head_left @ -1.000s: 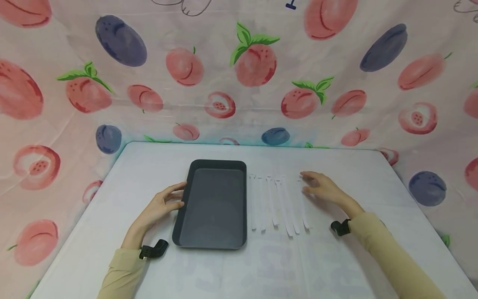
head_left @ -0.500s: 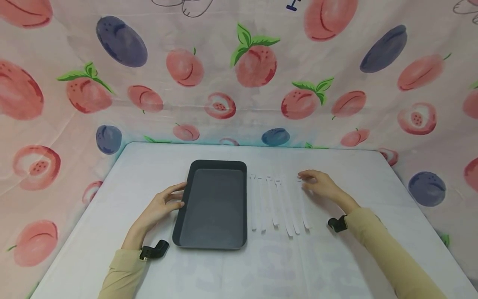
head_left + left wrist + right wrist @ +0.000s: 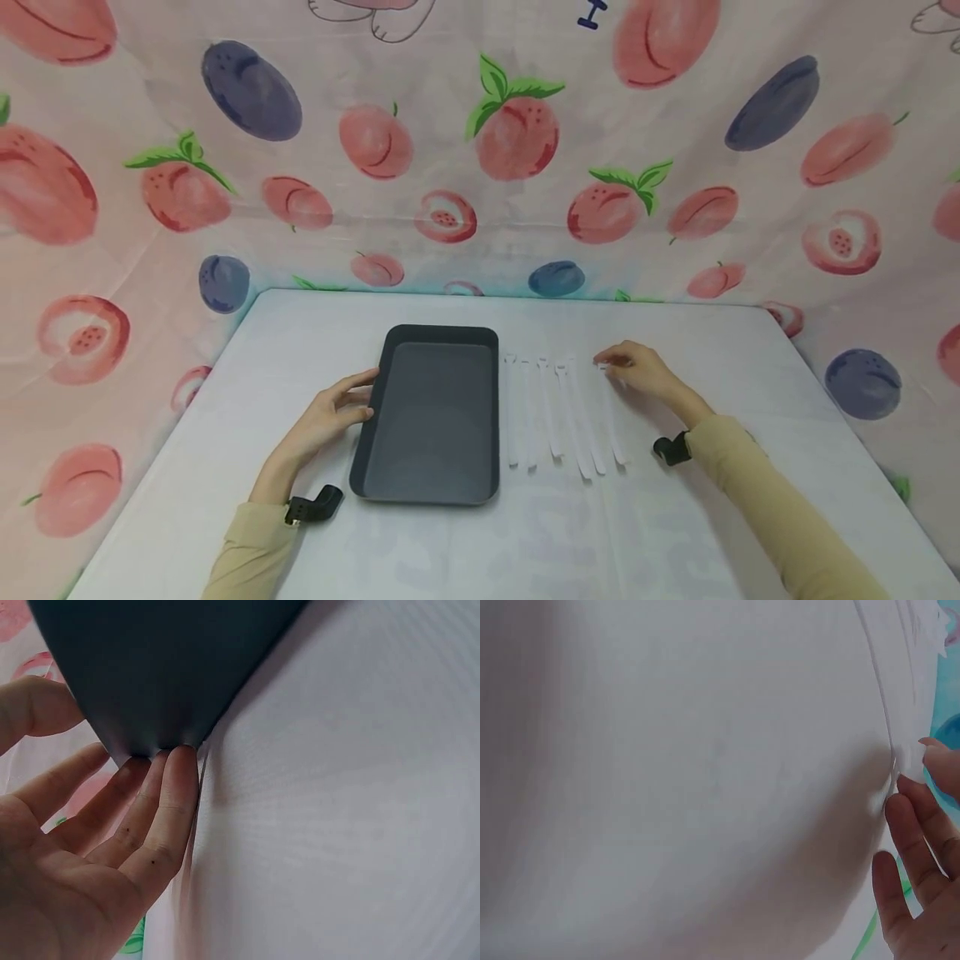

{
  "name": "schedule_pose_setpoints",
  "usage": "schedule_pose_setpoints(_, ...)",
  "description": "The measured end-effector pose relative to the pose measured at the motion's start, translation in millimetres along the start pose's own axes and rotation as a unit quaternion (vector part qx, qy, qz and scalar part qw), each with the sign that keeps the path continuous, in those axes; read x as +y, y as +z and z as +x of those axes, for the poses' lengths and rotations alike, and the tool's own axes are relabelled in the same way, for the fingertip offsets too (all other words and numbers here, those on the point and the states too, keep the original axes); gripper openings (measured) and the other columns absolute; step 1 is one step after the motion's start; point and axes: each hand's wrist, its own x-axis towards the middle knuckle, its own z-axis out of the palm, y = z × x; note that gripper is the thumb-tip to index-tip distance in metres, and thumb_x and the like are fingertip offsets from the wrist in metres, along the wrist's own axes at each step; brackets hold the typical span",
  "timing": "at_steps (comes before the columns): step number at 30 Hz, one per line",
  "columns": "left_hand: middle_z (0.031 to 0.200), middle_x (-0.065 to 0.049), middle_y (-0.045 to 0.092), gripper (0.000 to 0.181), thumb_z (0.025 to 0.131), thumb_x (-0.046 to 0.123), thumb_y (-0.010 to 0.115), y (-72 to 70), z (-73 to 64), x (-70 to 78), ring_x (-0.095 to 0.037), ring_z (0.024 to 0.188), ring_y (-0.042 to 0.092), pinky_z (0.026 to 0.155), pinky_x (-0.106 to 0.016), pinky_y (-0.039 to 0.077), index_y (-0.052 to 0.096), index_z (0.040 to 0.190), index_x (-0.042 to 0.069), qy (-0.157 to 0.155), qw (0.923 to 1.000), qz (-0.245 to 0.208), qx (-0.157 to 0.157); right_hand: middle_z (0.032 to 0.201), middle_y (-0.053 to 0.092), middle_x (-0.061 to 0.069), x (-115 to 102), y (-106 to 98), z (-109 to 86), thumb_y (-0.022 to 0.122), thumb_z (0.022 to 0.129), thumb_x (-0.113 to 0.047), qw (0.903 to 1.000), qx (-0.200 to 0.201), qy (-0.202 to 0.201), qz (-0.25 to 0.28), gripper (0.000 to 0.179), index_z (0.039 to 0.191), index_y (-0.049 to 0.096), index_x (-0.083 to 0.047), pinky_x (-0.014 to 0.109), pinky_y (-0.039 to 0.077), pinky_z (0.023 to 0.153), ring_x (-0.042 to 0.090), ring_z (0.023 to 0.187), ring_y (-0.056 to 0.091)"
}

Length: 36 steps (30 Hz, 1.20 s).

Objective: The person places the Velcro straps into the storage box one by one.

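A dark grey rectangular baking pan (image 3: 432,496) lies left of centre on the white table. Beside its left long side is my left hand (image 3: 322,425), its fingertips and thumb touching the outer wall. In the left wrist view these fingers (image 3: 176,795) extend up to the pan's dark wall. To the right of the pan, several thin white strips (image 3: 550,417) lie roughly side by side, with small wider heads at the far ends. My right hand (image 3: 637,371) pinches the far end of the rightmost white strip (image 3: 611,425); in the right wrist view that end sits between thumb and fingers (image 3: 909,825).
The white table (image 3: 712,533) carries the pan and the strips. A fruit-printed cloth (image 3: 450,125) hangs behind it and on both sides. Each wrist wears a small black camera, such as the one by the left sleeve (image 3: 318,504).
My right hand has moved slightly left, and its fingers have closed in on the far end of the rightmost strip. The left hand stays at the pan. The head view has tipped up slightly.
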Motion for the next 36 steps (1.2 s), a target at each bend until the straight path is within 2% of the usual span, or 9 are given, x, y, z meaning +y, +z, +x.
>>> schedule_pose_setpoints(4, 0.147, -0.017, 0.045, 0.064, 0.089, 0.008, 0.061, 0.9, -0.2, 0.5, -0.038, 0.127, 0.051, 0.095, -0.037, 0.043, 0.038, 0.148, 0.014, -0.006, 1.0000, 0.002, 0.001, 0.104, 0.062, 0.017, 3, 3, 1.5, 0.056, 0.092, -0.002, 0.9999, 0.001, 0.008, 0.007, 0.025, 0.115, 0.068, -0.002, 0.030, 0.046, 0.074, 0.028, 0.096, 0.056)
schedule_pose_setpoints(11, 0.147, -0.019, 0.044, 0.063, 0.090, 0.010, 0.061, -0.9, -1.4, 0.8, -0.039, 0.128, 0.050, 0.098, -0.044, 0.043, 0.038, 0.148, 0.012, -0.004, 1.0000, 0.004, -0.001, 0.106, 0.062, 0.018, 4, 7, 2.6, 0.055, 0.093, -0.001, 0.9995, 0.015, 0.016, 0.024, 0.026, 0.115, 0.069, -0.003, 0.028, 0.045, 0.068, 0.026, 0.091, 0.054)
schedule_pose_setpoints(19, 0.148, -0.019, 0.043, 0.063, 0.089, 0.009, 0.063, 1.4, -0.4, 2.9, -0.039, 0.128, 0.050, 0.096, -0.039, 0.044, 0.040, 0.147, 0.013, -0.007, 0.9999, 0.004, 0.006, 0.101, 0.062, 0.018, 0, 7, -1.9, 0.054, 0.094, -0.002, 0.9983, 0.039, 0.013, 0.042, 0.025, 0.114, 0.069, -0.003, 0.023, 0.044, 0.057, 0.020, 0.080, 0.050)
schedule_pose_setpoints(27, 0.150, -0.017, 0.040, 0.062, 0.090, 0.011, 0.063, 1.7, -0.2, 3.4, -0.039, 0.129, 0.049, 0.099, -0.046, 0.043, 0.040, 0.147, 0.015, -0.009, 0.9999, 0.006, 0.007, 0.100, 0.064, 0.017, 0, 7, -4.7, 0.055, 0.094, -0.003, 0.9972, 0.060, 0.000, 0.044, 0.024, 0.113, 0.069, -0.004, 0.022, 0.045, 0.060, 0.017, 0.082, 0.053)
schedule_pose_setpoints(36, 0.149, -0.018, 0.042, 0.062, 0.090, 0.010, 0.062, 0.8, -1.2, 3.1, -0.039, 0.129, 0.049, 0.099, -0.044, 0.043, 0.039, 0.147, 0.013, -0.008, 0.9999, 0.003, 0.005, 0.100, 0.066, 0.018, -8, 1, -10.7, 0.055, 0.094, -0.002, 0.9962, 0.072, -0.008, 0.047, 0.022, 0.110, 0.070, -0.002, 0.020, 0.044, 0.065, 0.017, 0.081, 0.057)
